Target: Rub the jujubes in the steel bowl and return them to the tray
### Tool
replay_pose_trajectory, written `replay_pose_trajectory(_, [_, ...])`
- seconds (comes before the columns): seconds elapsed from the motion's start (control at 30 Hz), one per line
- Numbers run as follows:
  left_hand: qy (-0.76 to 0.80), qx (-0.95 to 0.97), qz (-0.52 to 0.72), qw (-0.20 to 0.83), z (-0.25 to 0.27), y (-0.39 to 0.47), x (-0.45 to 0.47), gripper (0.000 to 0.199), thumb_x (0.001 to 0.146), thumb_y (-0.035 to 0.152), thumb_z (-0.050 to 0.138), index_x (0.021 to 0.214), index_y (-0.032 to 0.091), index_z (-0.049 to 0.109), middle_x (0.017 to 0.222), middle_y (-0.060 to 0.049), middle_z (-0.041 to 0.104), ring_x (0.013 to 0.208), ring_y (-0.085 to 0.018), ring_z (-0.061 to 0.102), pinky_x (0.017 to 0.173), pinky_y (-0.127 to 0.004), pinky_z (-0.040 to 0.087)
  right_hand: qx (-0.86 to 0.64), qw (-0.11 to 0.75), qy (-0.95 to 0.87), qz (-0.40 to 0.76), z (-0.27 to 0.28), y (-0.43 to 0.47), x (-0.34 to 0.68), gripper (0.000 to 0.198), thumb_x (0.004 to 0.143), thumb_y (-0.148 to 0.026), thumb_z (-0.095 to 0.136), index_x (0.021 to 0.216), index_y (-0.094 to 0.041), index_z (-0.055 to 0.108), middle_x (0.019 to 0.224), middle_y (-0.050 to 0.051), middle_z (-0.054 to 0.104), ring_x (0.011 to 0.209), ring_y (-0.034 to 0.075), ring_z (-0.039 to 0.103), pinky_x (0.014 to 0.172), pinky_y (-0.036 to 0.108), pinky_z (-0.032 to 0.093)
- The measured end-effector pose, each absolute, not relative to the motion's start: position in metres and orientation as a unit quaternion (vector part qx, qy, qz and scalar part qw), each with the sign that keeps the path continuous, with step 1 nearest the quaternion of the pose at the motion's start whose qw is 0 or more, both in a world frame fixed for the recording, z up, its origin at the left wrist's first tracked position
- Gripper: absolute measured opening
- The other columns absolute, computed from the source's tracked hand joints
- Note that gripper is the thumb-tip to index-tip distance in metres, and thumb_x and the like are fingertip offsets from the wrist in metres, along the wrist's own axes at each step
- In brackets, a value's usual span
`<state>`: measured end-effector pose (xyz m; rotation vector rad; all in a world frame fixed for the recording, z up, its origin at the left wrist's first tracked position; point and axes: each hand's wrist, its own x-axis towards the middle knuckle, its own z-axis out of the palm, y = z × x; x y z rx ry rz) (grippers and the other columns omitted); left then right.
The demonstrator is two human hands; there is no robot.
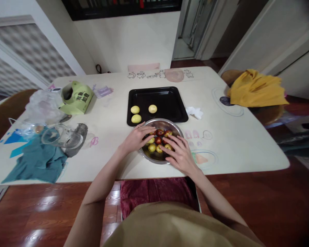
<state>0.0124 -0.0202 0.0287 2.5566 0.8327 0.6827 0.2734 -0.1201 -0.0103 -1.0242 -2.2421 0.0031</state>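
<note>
A round metal bowl [174, 127] holds several red-brown fruits [158, 140] and yellow-green fruits [151, 148], their kind unclear. My left hand [137, 138] reaches over the bowl's left rim, fingers stretched out and apart above the fruits. From the right, my right hand [181, 154] spreads its fingers over the fruits on that side. Whether the fingertips touch the fruits I cannot tell. Behind the bowl lies a black baking tray [167, 99]. On it are two yellow fruits [136, 118] at the left and a paler yellow fruit [152, 109] nearer the middle.
A crumpled white tissue [195, 112] lies right of the tray. On the table's left are a green paper box [78, 97], plastic bags [42, 106], a clear pitcher [64, 136] and a teal cloth [38, 159]. Yellow fabric [257, 89] drapes over a chair at the right.
</note>
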Motion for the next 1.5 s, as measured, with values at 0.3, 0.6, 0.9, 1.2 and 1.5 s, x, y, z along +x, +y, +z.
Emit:
replay_pose_trajectory(0.3, [0.294, 0.882, 0.332, 0.159, 0.029, -0.018, 0.015, 0.031, 0.108, 0.029, 0.054, 0.134, 0.020, 0.069, 0.134, -0.011, 0.076, 0.132, -0.025, 0.069, 0.125, -0.057, 0.045, -0.410, 0.381, -0.828, 0.041, 0.035, -0.081, 0.287, 0.032, 0.108, -0.030, 0.052, 0.132, -0.030, 0.073, 0.141, 0.009, 0.070, 0.138, 0.032, 0.058, 0.113, 0.058, 0.048])
replay_pose_trajectory(0.6, [0.349, 0.800, 0.476, 0.106, 0.022, -0.008, 0.009, 0.027, 0.109, 0.022, 0.050, 0.120, 0.019, 0.074, 0.120, -0.012, 0.078, 0.123, -0.024, 0.071, 0.110, -0.047, 0.057, -0.389, 0.296, -0.872, 0.038, 0.041, 0.056, 0.277, 0.034, 0.105, -0.031, 0.056, 0.134, -0.019, 0.070, 0.144, 0.017, 0.064, 0.132, 0.033, 0.061, 0.114, 0.056, 0.052])
replay_pose_trajectory(0.9, [0.363, 0.781, 0.500, 0.089, 0.017, -0.007, 0.008, 0.024, 0.108, 0.019, 0.051, 0.118, 0.020, 0.074, 0.116, -0.010, 0.076, 0.115, -0.022, 0.071, 0.103, -0.044, 0.058, -0.393, 0.220, -0.881, 0.147, 0.010, 0.114, 0.264, 0.051, 0.107, -0.034, 0.046, 0.155, -0.018, 0.053, 0.161, 0.017, 0.053, 0.151, 0.032, 0.049, 0.126, 0.056, 0.041])
replay_pose_trajectory(1.2, [0.372, 0.783, 0.489, 0.098, 0.018, -0.011, 0.008, 0.024, 0.107, 0.014, 0.052, 0.115, 0.020, 0.073, 0.111, -0.008, 0.075, 0.109, -0.021, 0.071, 0.097, -0.040, 0.058, -0.314, 0.245, -0.887, 0.235, 0.014, 0.109, 0.267, 0.038, 0.099, -0.032, 0.064, 0.135, -0.020, 0.061, 0.132, 0.014, 0.068, 0.124, 0.031, 0.065, 0.110, 0.051, 0.053])
replay_pose_trajectory(1.5, [0.376, 0.784, 0.485, 0.095, 0.015, -0.010, 0.006, 0.023, 0.109, 0.018, 0.050, 0.113, 0.020, 0.073, 0.109, -0.009, 0.076, 0.107, -0.022, 0.071, 0.095, -0.041, 0.059, -0.291, 0.211, -0.906, 0.224, 0.015, 0.105, 0.270, 0.045, 0.094, -0.023, 0.067, 0.139, -0.023, 0.063, 0.134, 0.012, 0.065, 0.124, 0.030, 0.066, 0.108, 0.048, 0.055])
